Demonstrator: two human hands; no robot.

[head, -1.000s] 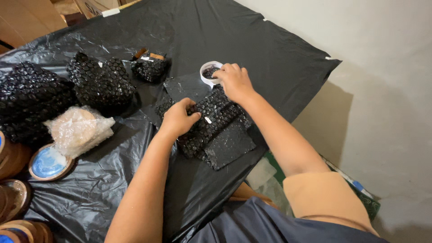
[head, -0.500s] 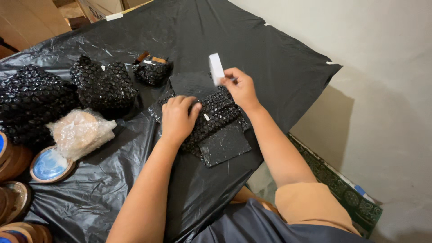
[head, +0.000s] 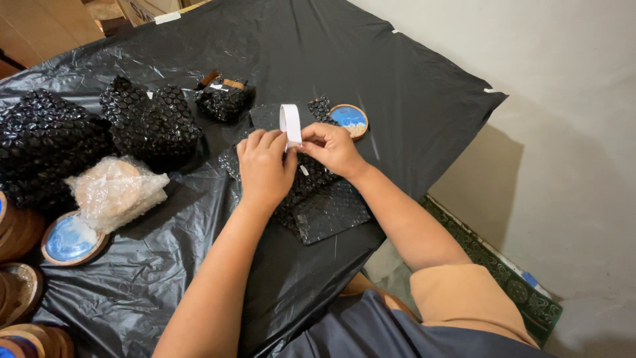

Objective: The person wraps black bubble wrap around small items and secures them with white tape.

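Tape roll (head: 290, 123) now lifted between both hands (head: 265, 166) (head: 331, 147), pinched tight; tape's best pulled taut over the bubble-wrapped bundle (head: 318, 199).

Home craft-packing area. A black plastic sheet (head: 411, 86) is covering the table, bearing black bubble-wrapped bundles (head: 149, 122) and round blue-painted wooden coasters (head: 69, 238). A patterned green rug (head: 503, 265) is lying beside a plain wall (head: 563, 99).

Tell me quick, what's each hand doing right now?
Left hand: fingers closed on the white tape roll, over the black bubble-wrapped bundle.
Right hand: fingers pinching the tape roll's lower edge.
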